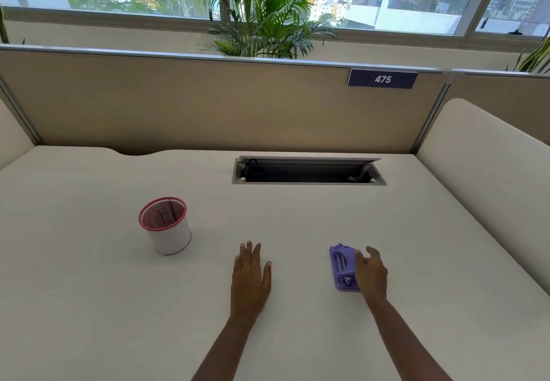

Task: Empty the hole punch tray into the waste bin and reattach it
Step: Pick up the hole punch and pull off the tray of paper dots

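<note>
A small purple hole punch (343, 267) lies on the cream desk (297, 219), right of centre near me. My right hand (371, 275) rests against its right side, fingers loosely curved over its edge and covering part of it; I cannot see a firm grip. My left hand (251, 275) lies flat on the desk, palm down, fingers apart, holding nothing. A small round waste bin (165, 225), white with a red mesh rim, stands upright to the left, well apart from both hands. The punch's tray cannot be made out.
An open cable slot (308, 170) is set into the desk at the back centre. A beige partition (208, 103) with a "475" label (382, 79) closes off the far edge. A cream side panel (488, 178) rises on the right.
</note>
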Demonstrator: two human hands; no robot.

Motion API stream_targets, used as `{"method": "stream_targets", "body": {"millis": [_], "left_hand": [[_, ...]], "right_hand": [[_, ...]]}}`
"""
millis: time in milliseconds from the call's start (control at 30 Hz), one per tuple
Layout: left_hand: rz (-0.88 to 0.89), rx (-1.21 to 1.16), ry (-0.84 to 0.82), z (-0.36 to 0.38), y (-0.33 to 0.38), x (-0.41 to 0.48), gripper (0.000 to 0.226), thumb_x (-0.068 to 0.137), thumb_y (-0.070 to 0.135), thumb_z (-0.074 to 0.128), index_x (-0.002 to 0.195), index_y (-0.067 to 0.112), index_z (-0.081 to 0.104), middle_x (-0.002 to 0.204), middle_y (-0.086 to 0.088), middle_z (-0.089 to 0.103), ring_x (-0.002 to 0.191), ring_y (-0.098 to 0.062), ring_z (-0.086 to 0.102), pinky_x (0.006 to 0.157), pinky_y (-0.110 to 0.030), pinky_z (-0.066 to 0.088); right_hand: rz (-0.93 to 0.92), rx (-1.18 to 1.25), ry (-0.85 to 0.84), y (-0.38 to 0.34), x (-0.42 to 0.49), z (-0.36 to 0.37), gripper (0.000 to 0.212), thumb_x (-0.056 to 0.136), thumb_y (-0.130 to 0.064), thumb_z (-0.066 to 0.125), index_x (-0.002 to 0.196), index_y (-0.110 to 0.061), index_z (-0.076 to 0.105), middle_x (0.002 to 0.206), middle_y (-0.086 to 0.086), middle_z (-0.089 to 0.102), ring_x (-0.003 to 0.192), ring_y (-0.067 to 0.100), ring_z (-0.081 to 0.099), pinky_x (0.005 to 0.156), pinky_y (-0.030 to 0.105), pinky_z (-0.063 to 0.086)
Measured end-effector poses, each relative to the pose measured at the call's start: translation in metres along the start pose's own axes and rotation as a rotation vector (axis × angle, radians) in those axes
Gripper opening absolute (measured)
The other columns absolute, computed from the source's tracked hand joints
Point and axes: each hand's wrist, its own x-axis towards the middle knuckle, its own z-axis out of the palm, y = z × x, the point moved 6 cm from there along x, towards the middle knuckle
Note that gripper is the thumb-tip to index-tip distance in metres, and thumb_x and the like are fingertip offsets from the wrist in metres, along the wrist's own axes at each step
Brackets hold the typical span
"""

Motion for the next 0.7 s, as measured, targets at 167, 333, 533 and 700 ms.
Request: {"method": "stream_targets", "body": {"millis": [167,333,533,700], "left_hand": [[-0.017,-0.222,0.008,-0.004,0.013,-0.004,0.048,0.1,0.024,0.034,0.145,0.013,0.027,0.156,-0.003,0.025,0.148,-0.015,0.01,0.119,-0.025,0.011],[-0.046,-0.501,-0.028,-0.006,0.025,-0.006,0.042,0.098,0.018,0.04,0.14,0.012,0.037,0.148,-0.003,0.041,0.139,-0.015,0.035,0.103,-0.009,0.022],[-0.201,-0.799,-0.216,-0.005,0.037,0.0,0.04,0.099,0.022,0.037,0.139,0.02,0.039,0.13,-0.002,0.051,0.118,-0.017,0.05,0.09,-0.02,0.037],[-0.251,-1.139,-0.345,-0.016,0.046,0.001,0.029,0.097,0.024,0.044,0.121,0.011,0.056,0.112,-0.012,0.066,0.093,-0.023,0.067,0.074,-0.024,0.055]], "right_hand": [[0.132,0.15,-0.088,0.005,0.0,0.004,0.037,0.088,-0.004,0.05,0.124,-0.001,0.055,0.123,0.023,0.06,0.095,0.032,0.057,0.082,0.038,0.047],[0.262,0.482,-0.268,0.004,-0.013,0.019,0.029,0.09,0.004,0.046,0.116,0.004,0.059,0.1,0.017,0.061,0.072,0.026,0.056,0.062,0.029,0.047],[0.537,0.757,-0.657,-0.016,-0.053,0.049,0.03,0.089,0.004,0.039,0.089,-0.002,0.068,0.069,0.011,0.063,0.057,0.021,0.058,0.047,0.024,0.054],[0.583,0.908,-0.815,-0.026,-0.068,0.061,0.059,0.09,0.005,0.034,0.043,0.007,0.07,0.047,0.014,0.068,0.037,0.022,0.065,0.04,0.027,0.056]]}}
